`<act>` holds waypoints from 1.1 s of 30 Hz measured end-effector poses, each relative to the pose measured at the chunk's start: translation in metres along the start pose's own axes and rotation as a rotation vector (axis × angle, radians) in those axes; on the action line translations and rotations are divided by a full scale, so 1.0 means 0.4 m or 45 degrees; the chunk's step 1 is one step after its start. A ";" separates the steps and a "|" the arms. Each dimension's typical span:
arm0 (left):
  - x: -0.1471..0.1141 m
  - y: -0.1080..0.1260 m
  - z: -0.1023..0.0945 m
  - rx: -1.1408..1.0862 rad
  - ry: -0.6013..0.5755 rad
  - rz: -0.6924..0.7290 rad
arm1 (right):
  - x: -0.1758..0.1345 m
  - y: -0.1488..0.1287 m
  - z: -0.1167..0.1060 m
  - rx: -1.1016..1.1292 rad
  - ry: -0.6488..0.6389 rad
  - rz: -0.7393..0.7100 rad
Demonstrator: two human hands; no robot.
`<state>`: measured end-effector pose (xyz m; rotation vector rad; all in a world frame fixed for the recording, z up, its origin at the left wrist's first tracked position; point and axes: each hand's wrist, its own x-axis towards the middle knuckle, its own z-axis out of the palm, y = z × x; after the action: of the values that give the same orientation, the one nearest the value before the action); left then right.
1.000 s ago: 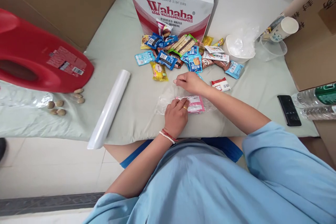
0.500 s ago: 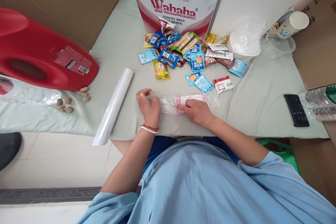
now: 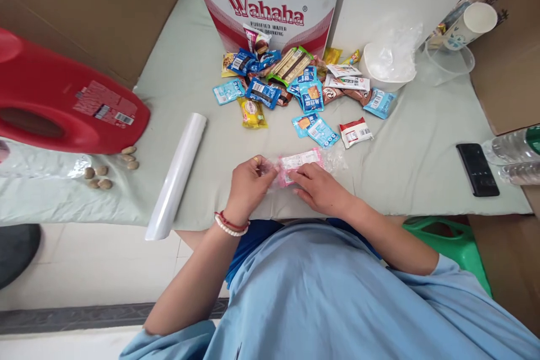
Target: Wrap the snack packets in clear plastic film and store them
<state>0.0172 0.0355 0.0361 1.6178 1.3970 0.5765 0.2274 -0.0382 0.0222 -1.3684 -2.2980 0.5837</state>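
Observation:
A pink-and-white packet (image 3: 300, 160) lies on clear plastic film (image 3: 334, 161) near the table's front edge. The film is crumpled and sticks out on both sides of the packet. My left hand (image 3: 250, 184), with a red and a white bracelet at the wrist, pinches the film's left end close to the packet. Bent fingers of my right hand (image 3: 323, 187) hold the packet at its lower edge, covering part of it. Its thumb is lower, near the cloth. Left of my hands lies a white roll of film (image 3: 177, 177).
Several snack packets (image 3: 270, 81) are heaped before a Wahaha carton (image 3: 270, 0). A red jug (image 3: 71, 90) and several brown nuts (image 3: 101, 170) are at the left. A white bowl (image 3: 386, 84), a phone (image 3: 477, 170) and plastic bottles (image 3: 512, 146) are at the right.
My left hand has moved right to the packet, and its fingers have closed on the film. The right hand has shifted slightly, its thumb now showing below the packet.

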 end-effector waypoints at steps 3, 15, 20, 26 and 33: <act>-0.006 0.046 0.061 -0.135 -0.052 0.074 | 0.003 -0.003 0.000 0.027 -0.017 0.042; 0.009 0.043 0.144 0.534 -0.118 0.468 | -0.026 0.090 -0.114 -0.215 0.361 0.869; 0.022 0.059 0.148 0.630 -0.174 0.434 | -0.061 0.119 -0.071 -0.196 0.149 0.965; 0.026 0.082 0.158 0.730 -0.114 0.366 | -0.071 0.107 -0.111 0.139 0.427 0.928; 0.031 0.059 0.153 0.734 0.162 0.202 | 0.021 -0.002 -0.074 -0.022 0.264 0.679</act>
<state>0.0824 0.0281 0.0234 2.1943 1.6356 0.3880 0.2391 -0.0267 0.0483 -1.9637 -1.7766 0.5434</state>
